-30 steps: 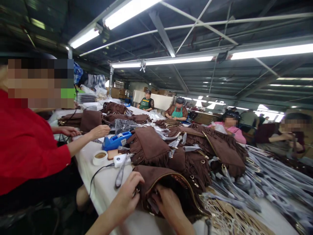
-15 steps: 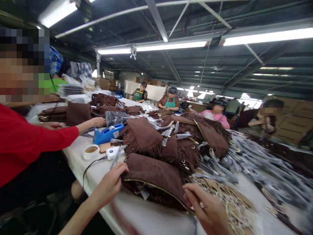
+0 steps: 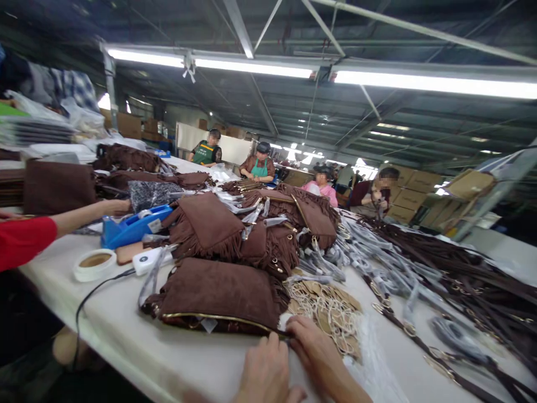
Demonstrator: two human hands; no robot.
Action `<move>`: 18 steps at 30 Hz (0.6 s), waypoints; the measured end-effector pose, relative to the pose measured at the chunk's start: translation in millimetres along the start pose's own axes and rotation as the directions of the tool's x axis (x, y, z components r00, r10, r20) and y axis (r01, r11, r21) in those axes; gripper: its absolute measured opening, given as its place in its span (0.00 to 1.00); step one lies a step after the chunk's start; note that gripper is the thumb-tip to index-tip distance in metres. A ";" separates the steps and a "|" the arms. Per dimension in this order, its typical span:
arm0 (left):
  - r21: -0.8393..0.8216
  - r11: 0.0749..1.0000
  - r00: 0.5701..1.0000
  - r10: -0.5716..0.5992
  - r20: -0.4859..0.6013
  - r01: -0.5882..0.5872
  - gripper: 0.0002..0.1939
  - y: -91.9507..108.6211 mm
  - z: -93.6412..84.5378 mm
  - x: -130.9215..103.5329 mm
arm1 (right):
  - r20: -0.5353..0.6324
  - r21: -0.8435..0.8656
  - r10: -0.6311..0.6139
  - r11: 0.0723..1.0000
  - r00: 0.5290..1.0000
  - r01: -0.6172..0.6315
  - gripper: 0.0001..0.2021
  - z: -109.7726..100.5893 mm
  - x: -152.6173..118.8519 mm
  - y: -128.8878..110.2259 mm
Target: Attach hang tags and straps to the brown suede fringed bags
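A brown suede-like bag (image 3: 222,288) lies on the table in front of me, its gold zipper running along the edge nearest me. The zipper is partly open, and a small clear tag pokes out of the opening. At the bag's near right corner, my left hand (image 3: 266,366) has its fingers closed on the zipper end. Right beside it, my right hand (image 3: 314,350) pinches the same corner with bent fingers. The exact grip of the fingertips is hidden. Beyond the bag sits a heap of fringed brown bags (image 3: 210,224).
Tan tags with white strings (image 3: 327,308) lie to the right, near plastic-wrapped straps (image 3: 377,257). On the left are a blue tape dispenser (image 3: 134,226), a tape roll (image 3: 94,263) and a white device (image 3: 146,260) with a cable. A co-worker's red sleeve (image 3: 25,240) reaches in.
My left hand has left the bag's left end and joined my right hand at the right corner. The bag's opening looks narrower. The view has turned right.
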State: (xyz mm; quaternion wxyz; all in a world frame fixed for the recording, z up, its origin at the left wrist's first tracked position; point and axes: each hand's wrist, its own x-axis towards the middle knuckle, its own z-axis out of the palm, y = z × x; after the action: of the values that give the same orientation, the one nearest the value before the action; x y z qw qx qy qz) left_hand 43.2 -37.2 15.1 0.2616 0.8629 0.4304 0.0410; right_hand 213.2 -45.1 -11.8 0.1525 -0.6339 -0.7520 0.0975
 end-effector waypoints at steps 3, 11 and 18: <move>0.002 0.999 0.998 -0.053 -0.035 0.053 0.21 6.7 2.7 11.9 | 0.008 0.026 0.022 0.999 1.000 -0.023 0.08 -12.0 -0.2 -3.4; -0.384 0.922 0.989 -0.001 -0.148 -0.057 0.11 -11.1 -19.5 6.6 | -0.040 0.451 0.002 0.892 0.999 0.016 0.09 -44.1 0.4 -26.3; -0.458 0.885 0.981 -0.002 -0.192 -0.088 0.14 -15.2 -39.5 7.3 | -0.070 0.408 -0.082 0.907 0.994 0.104 0.11 -48.7 9.4 -39.1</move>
State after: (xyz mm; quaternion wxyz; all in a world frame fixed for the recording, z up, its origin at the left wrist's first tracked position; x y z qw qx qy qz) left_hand 25.1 -7.6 40.6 0.4178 0.7770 0.4115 0.2290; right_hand 192.9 -45.1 48.1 0.3063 -0.5533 -0.7398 0.2298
